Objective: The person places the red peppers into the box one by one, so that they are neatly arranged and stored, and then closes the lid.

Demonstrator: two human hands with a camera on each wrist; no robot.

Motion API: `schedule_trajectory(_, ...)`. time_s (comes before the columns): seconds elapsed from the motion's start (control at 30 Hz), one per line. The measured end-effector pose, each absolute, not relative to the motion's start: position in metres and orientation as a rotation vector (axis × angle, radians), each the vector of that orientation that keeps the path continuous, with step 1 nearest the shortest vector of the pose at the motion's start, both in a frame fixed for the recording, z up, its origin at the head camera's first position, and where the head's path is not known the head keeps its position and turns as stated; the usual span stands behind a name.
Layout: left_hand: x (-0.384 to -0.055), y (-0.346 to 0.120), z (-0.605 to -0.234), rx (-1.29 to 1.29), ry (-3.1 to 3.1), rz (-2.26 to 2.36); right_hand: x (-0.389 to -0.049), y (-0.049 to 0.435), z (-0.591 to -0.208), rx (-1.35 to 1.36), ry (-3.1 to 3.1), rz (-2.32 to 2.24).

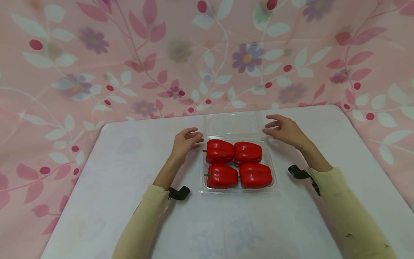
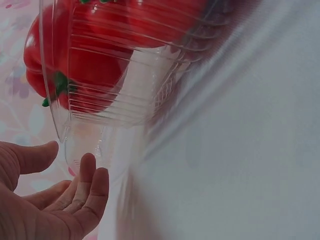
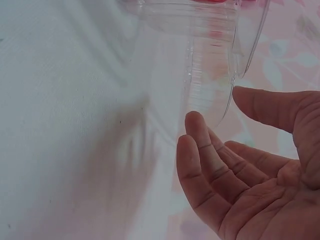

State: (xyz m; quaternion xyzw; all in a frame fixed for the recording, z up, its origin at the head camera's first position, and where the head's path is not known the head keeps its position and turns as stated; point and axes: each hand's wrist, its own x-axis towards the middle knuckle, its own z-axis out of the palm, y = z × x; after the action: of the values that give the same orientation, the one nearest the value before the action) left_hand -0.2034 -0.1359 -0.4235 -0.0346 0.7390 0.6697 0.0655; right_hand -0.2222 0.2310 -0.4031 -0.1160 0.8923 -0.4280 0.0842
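Observation:
A clear plastic clamshell box (image 1: 274, 180) lies on the table with its lid (image 1: 231, 124) folded back toward the wall. Inside are several red bell peppers (image 1: 221, 176) with green stems, set in two rows. My left hand (image 1: 185, 144) is at the box's left side near the hinge, fingers loosely bent and holding nothing. In the left wrist view its fingertips (image 2: 88, 162) come close under the ribbed side wall. On the other side, my right hand (image 1: 284, 131) hovers beside the lid's right edge. Its thumb and fingers are spread apart with nothing between them.
The white-covered table (image 1: 129, 201) ends at a pink floral cloth (image 1: 181, 54) hanging behind it. Each wrist wears a small black camera mount (image 1: 179, 193) over a pale yellow sleeve (image 1: 142, 219).

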Motion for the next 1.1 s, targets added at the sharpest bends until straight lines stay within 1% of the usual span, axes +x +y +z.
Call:
schedule_trajectory(0.23,-0.2062,-0.1331,-0.4256,-0.171,2.123,2.112,-0.2259,0.2243,-0.4031,-0.298,2.565,-1.382)
schedule_trajectory(0.63,-0.2131,-0.1315,-0.4252,-0.275,2.018,2.181,-0.2299,0.2216,-0.4059,-0.240,2.524,-1.427)
schedule_trajectory(0.83,-0.2118,-0.1316,-0.4238,-0.227,2.017,2.218,-0.2285,0.2238,-0.4071,-0.283,2.525,-1.508)
schedule_trajectory(1.1,-0.2115,-0.1335,-0.4220,-0.052,2.099,2.258,-0.2279,0.2248,-0.4073,-0.303,2.504,-1.680)
